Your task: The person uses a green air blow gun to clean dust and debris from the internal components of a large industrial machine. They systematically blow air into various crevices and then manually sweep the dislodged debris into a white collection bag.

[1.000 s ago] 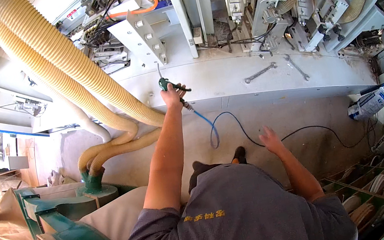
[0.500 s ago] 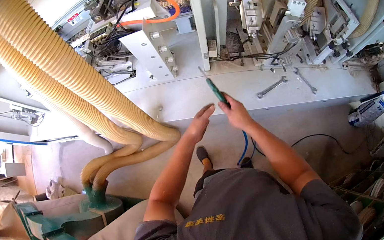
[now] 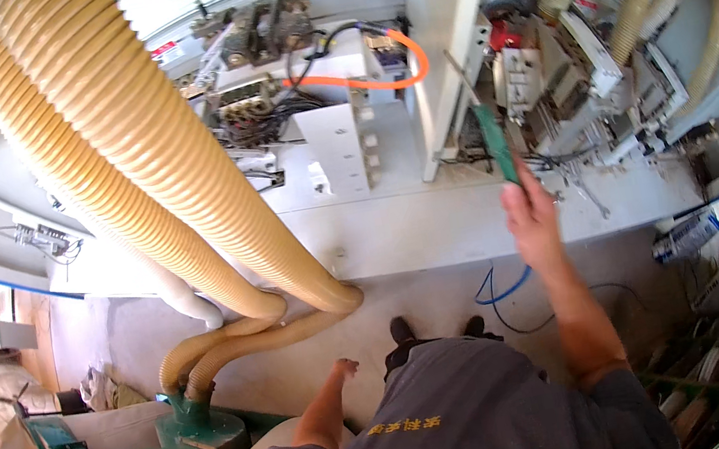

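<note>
My right hand (image 3: 533, 214) is closed round the green handle of a screwdriver (image 3: 494, 143). Its thin metal shaft points up and away, passing in front of a pale upright post of the machine. Low at my left side hangs my left hand (image 3: 344, 369), above the floor and apart from the machine; it looks empty, with its fingers loosely apart. A wrench (image 3: 593, 200) lies on the machine bed to the right of my right hand.
Two thick ribbed hoses (image 3: 193, 185) run down the left to a green dust collector (image 3: 194, 429). An orange hose (image 3: 398, 82) loops over the machine parts. The bed's front edge crosses ahead of me. A blue air line (image 3: 511, 290) lies on the floor, with racks (image 3: 713, 375) at lower right.
My right hand has carried the screwdriver right and forward, toward the post. My left hand has dropped back from beside it to my left side. The view has shifted.
</note>
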A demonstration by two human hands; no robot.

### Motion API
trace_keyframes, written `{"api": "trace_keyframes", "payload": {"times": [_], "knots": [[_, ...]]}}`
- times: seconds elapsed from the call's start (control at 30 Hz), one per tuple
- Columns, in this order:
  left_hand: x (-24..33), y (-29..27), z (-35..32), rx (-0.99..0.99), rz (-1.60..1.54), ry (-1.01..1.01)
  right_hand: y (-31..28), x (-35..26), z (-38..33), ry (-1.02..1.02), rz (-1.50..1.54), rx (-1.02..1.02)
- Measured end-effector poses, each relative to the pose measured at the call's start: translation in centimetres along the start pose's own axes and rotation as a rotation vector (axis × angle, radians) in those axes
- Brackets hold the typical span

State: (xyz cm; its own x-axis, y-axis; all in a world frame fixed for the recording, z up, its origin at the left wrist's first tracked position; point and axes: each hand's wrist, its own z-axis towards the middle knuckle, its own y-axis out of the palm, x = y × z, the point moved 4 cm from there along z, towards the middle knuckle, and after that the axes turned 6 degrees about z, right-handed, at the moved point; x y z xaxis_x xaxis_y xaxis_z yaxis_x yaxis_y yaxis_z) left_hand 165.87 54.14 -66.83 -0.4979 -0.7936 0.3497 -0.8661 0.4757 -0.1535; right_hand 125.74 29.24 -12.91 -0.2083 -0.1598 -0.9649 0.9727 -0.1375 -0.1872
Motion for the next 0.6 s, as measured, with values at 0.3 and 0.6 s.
{"api": "trace_keyframes", "payload": {"times": [0.3,0.6], "knots": [[4.6,-3.8,0.9,0.03,-0.254,-0.051,7.9,-14.5,8.4,-0.304,-0.371,-0.405],[11.4,-3.3,2.1,0.001,-0.397,0.219,19.4,-20.1,20.1,-0.025,-0.212,-0.934]]}}
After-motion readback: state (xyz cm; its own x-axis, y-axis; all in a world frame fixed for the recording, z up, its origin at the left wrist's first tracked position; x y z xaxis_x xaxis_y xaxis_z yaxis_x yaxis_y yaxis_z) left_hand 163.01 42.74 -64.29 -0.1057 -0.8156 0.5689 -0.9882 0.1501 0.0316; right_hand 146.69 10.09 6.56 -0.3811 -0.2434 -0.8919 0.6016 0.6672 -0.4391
